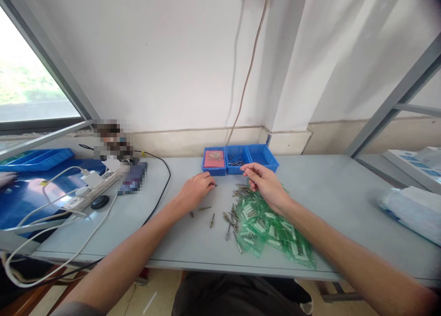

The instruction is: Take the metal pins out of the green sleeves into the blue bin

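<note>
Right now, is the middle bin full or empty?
Neither: the middle bin is partly filled. Metal pieces lie in it, with blue showing around them.

Small, thin metal pins [212, 221] were scattered on the gray desk [344, 192]. One pin [215, 185] was pinched in the left hand [197, 190], low over the desk, and one was pinched in the right hand [265, 183], by the blue boxes [234, 170]. Three were spread out loose near the left arm. More were piled messily beside the green see-through bags [275, 233], and some were kept in the middle box.
</note>
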Available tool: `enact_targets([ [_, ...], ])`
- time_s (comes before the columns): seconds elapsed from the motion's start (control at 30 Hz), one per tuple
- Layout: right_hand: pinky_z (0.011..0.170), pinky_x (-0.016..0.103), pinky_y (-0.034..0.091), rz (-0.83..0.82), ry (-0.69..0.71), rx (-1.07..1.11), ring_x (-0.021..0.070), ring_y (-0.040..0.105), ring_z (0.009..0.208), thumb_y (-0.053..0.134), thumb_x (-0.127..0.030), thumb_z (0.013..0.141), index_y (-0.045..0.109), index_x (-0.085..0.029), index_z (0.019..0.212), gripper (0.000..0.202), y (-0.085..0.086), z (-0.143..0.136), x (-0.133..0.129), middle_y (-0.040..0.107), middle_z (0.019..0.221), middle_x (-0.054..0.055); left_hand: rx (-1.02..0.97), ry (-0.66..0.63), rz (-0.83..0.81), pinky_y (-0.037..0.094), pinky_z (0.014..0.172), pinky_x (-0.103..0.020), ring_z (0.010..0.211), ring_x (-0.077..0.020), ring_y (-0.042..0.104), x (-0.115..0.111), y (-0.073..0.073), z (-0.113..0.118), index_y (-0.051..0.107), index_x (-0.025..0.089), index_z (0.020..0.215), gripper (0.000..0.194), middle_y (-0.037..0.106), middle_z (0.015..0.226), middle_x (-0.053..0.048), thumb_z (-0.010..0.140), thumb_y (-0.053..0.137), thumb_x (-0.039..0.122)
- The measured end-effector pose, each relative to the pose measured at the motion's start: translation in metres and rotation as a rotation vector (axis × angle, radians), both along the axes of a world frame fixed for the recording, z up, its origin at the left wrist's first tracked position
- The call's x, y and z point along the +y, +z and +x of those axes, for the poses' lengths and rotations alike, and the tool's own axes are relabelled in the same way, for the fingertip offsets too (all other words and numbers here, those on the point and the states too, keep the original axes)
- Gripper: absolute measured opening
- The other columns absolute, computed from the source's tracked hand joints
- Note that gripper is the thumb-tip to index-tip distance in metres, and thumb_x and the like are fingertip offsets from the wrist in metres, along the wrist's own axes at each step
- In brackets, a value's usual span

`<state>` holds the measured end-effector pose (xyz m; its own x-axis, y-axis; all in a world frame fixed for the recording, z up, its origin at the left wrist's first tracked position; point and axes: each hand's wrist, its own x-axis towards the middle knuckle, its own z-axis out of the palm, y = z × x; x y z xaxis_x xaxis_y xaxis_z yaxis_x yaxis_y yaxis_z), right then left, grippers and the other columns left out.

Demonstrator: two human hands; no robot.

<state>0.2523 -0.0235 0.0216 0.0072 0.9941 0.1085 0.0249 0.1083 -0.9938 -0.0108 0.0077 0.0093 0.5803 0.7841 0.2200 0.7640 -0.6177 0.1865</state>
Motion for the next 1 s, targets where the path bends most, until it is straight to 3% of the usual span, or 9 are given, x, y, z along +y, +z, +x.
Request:
enact_targets([
  [0.27,0.052,0.027,0.036,0.003,0.002,-0.010,0.0096,0.047,0.055,0.073,-0.051,0.086,0.073,-0.022,0.104,0.034,-0.0014,0.0008,0.0007,0.065,0.092,0.001,-0.140,0.052,-0.062,0.052,0.082,-0.032,0.091,-0.0196,0.066,-0.0029,0.0023,0.0030,0.074,0.020,0.100,0.016,0.065,0.115,-0.006,0.101,0.058,0.023],
  [0.67,0.052,0.027,0.037,-0.004,0.013,-0.009,0.0100,0.047,0.056,0.075,-0.051,0.085,0.074,-0.022,0.102,0.034,0.0014,-0.0008,-0.0022,0.065,0.092,0.002,-0.263,0.047,-0.110,0.050,0.079,-0.031,0.088,-0.0190,0.063,0.0021,-0.0025,0.0031,0.070,0.021,0.083,0.012,0.065,0.101,-0.003,0.092,0.063,0.017],
  [0.8,0.052,0.028,0.037,0.002,0.014,-0.012,0.0100,0.047,0.056,0.075,-0.051,0.085,0.074,-0.022,0.101,0.033,0.0014,-0.0008,-0.0023,0.065,0.091,0.002,-0.210,0.033,-0.080,0.050,0.086,-0.033,0.101,-0.0226,0.062,0.0025,-0.0005,0.0016,0.072,0.022,0.089,0.012,0.067,0.106,-0.004,0.098,0.064,0.022],
  [1.0,0.053,0.028,0.038,-0.009,0.013,-0.010,0.0098,0.047,0.056,0.075,-0.050,0.085,0.074,-0.022,0.103,0.033,0.0007,-0.0003,-0.0012,0.066,0.092,0.002,0.046,-0.049,0.058,0.046,0.093,-0.037,0.104,-0.0252,0.057,0.0020,0.0004,0.0037,0.067,0.020,0.096,0.017,0.065,0.106,-0.007,0.105,0.053,0.020],
])
